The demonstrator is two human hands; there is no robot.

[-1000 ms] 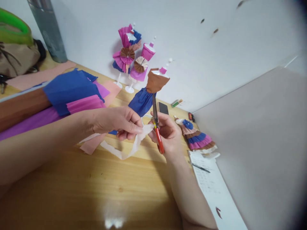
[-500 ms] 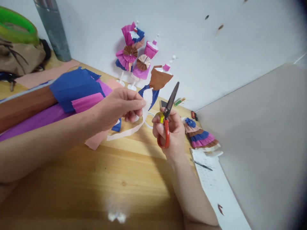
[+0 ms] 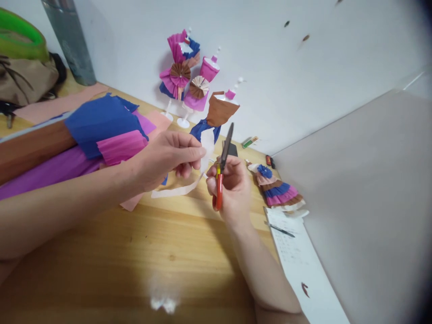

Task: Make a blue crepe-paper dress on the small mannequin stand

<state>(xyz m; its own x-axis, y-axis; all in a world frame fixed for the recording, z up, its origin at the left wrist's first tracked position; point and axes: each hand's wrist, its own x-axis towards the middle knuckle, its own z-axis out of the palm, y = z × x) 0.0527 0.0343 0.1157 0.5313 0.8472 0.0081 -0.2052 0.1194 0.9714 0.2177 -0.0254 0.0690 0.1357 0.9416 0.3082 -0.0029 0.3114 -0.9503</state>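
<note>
My left hand point(image 3: 177, 155) pinches a piece of white crepe paper point(image 3: 208, 140) between thumb and fingers; a narrow tail of it curls down toward the table. In my right hand point(image 3: 234, 184) is a pair of scissors point(image 3: 220, 177) with red and yellow handles, its dark blades pointing up beside the paper and looking closed. Just behind both hands, a small mannequin in a brown paper top point(image 3: 222, 109) and blue skirt is partly hidden by the paper.
Two more dressed mannequins point(image 3: 180, 74) stand against the wall. Crepe paper sheets point(image 3: 101, 123) in blue, pink and brown pile up at left, near a grey bottle point(image 3: 72, 45) and a bag point(image 3: 25, 76). A layered paper dress point(image 3: 281, 191) and a written sheet point(image 3: 293, 256) with a pen lie right.
My right hand has brought the scissors left, closer to the white paper, and turned the blades more edge-on. The left hand keeps its pinch, nearly in place. The view has shifted slightly.
</note>
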